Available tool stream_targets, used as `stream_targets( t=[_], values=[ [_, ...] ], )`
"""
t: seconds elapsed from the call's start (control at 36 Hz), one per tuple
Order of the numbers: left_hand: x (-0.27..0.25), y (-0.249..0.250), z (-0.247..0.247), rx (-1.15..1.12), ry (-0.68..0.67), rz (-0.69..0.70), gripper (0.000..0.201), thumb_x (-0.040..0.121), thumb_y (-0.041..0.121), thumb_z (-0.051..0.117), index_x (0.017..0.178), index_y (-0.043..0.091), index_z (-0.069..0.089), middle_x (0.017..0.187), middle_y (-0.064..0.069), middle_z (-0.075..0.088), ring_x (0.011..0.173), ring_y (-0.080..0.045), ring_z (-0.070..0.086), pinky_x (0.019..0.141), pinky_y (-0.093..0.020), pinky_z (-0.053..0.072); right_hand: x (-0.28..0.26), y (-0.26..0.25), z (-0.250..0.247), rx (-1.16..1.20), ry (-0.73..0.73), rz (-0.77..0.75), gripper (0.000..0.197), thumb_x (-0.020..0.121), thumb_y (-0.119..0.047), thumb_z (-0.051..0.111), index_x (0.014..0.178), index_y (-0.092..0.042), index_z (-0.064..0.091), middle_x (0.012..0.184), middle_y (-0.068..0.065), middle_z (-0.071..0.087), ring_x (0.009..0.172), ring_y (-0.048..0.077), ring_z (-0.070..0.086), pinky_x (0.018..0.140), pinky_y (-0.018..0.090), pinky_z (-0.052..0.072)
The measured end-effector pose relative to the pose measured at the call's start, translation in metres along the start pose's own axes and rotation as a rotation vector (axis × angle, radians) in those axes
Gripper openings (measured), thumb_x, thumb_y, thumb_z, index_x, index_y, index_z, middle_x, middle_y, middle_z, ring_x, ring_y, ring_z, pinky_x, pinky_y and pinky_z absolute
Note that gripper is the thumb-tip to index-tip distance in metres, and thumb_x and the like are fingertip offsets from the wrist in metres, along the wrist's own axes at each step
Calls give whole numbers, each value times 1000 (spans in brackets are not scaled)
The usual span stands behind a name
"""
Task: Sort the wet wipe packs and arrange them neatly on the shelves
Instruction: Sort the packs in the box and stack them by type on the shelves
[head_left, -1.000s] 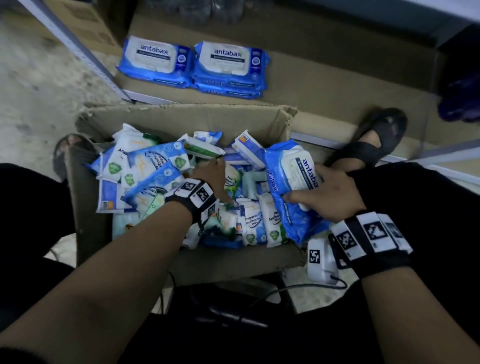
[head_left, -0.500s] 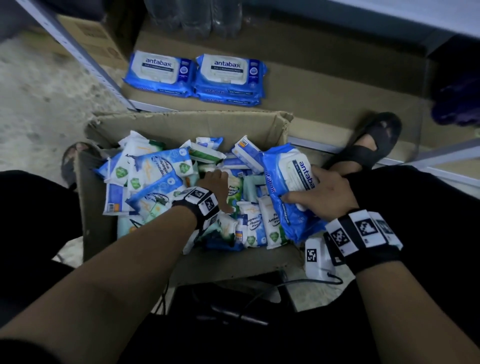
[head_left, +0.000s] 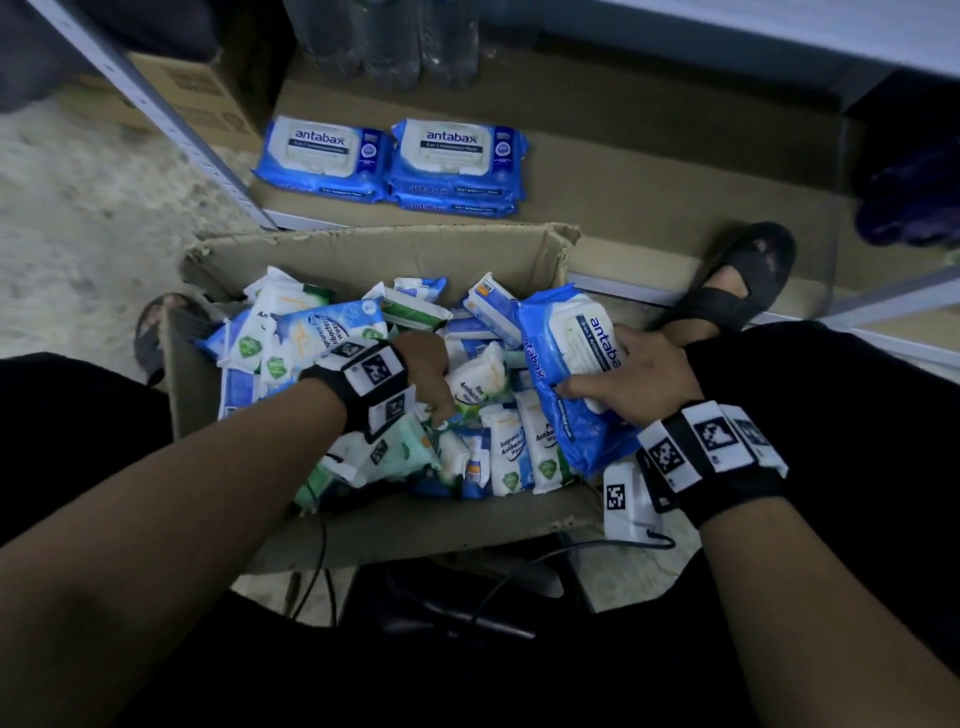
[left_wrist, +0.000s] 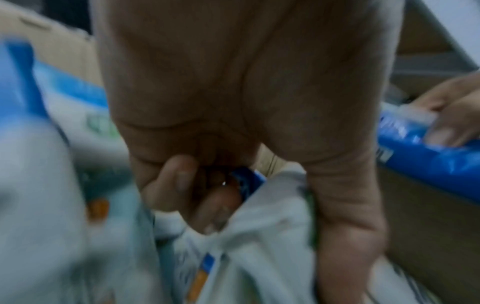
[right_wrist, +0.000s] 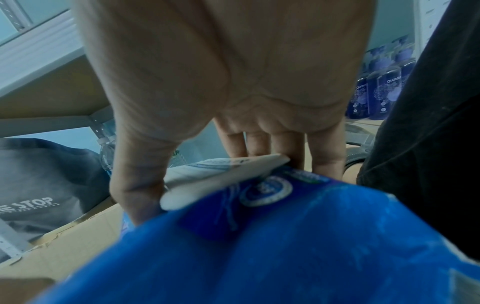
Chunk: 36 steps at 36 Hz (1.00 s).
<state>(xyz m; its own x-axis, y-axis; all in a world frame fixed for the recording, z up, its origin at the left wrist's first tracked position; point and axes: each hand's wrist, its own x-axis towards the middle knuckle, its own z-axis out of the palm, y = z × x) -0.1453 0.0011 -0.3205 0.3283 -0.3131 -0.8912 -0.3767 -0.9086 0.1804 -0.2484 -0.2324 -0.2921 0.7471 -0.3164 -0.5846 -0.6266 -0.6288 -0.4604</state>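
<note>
Our left hand (head_left: 431, 374) has dug deeper, fingers curled among small packs (head_left: 475, 382); our right hand (head_left: 636, 376) clamps the big blue pack (head_left: 561, 374), its long axis pointing toward the shelf (head_left: 649, 171) ahead.

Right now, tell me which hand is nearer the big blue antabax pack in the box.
Right. The right hand grips the big blue antabax pack at the right side of the cardboard box; the left hand digs among small packs, apart from it.
</note>
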Motion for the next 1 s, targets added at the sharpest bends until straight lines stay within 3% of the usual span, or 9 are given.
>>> stream_targets(
  t=[0.14, 0.31, 0.44, 0.56, 0.67, 0.78, 0.83, 0.89, 1.0],
  values=[
    [-44, -13, -17, 108, -57, -35, 37, 68, 28, 83, 58, 16, 50, 60, 1, 48, 53, -14, 43, 43, -21, 33, -2, -2, -2, -38, 8, -25, 61, 48, -59, 84, 96, -27, 66, 87, -10, 72, 82, 14, 68, 72, 29, 56],
    [-86, -34, -17, 189, -142, -74, 43, 56, 42, 78, 88, 17, 64, 90, -4, 57, 86, -19, 51, 66, -28, 45, -2, -3, -3, -81, 4, -22, 68, 43, -67, 79, 93, -24, 64, 86, -7, 71, 82, 17, 68, 73, 32, 58],
    [-111, -76, -29, 91, -40, -208, 60, 80, 39, 77, 132, 15, 58, 127, -1, 56, 102, -15, 47, 81, -25, 39, -2, -4, -3, -97, -3, -18, 79, 34, -73, 71, 96, -25, 63, 89, -6, 70, 84, 18, 67, 77, 35, 58],
    [-123, -102, -31, 175, 52, -339, 50, 69, 24, 86, 114, 15, 68, 111, -2, 66, 92, -17, 56, 71, -24, 43, -4, -5, -3, -111, -22, -24, 77, 38, -72, 73, 97, -24, 63, 88, -4, 71, 80, 19, 67, 73, 36, 59],
    [-134, -94, -18, 316, 21, -346, 49, 78, 18, 76, 123, 22, 58, 127, -2, 57, 105, -20, 56, 75, -24, 42, -7, -6, -5, -106, -6, -21, 76, 40, -69, 76, 101, -26, 63, 91, -4, 70, 85, 20, 66, 75, 36, 58],
    [-118, -82, 4, 390, -45, -316, 47, 76, 33, 77, 119, 20, 63, 128, -3, 58, 115, -22, 57, 95, -31, 48, -11, -8, -5, -106, -9, -23, 78, 41, -71, 76, 105, -29, 62, 91, -6, 70, 85, 20, 67, 75, 38, 59],
    [-111, -75, 6, 331, -42, -331, 23, 75, 37, 78, 83, 27, 59, 97, 3, 61, 83, -15, 58, 78, -30, 54, -10, -7, -4, -102, -7, -28, 82, 37, -76, 73, 104, -31, 63, 88, -8, 70, 83, 19, 68, 74, 39, 60],
    [-108, -63, 7, 270, -48, -314, 34, 86, 31, 71, 67, 27, 42, 73, 4, 48, 61, -8, 44, 55, -24, 41, -11, -6, -4, -82, 6, -24, 82, 36, -75, 72, 105, -30, 63, 89, -8, 71, 84, 19, 68, 76, 39, 60],
    [-111, -35, 7, 350, 185, -265, 16, 86, 24, 69, 80, 17, 56, 73, 3, 48, 74, -18, 54, 60, -28, 44, -13, -4, -4, -49, 7, -21, 81, 37, -72, 75, 106, -31, 63, 89, -9, 71, 82, 17, 68, 74, 41, 60]
  ],
)
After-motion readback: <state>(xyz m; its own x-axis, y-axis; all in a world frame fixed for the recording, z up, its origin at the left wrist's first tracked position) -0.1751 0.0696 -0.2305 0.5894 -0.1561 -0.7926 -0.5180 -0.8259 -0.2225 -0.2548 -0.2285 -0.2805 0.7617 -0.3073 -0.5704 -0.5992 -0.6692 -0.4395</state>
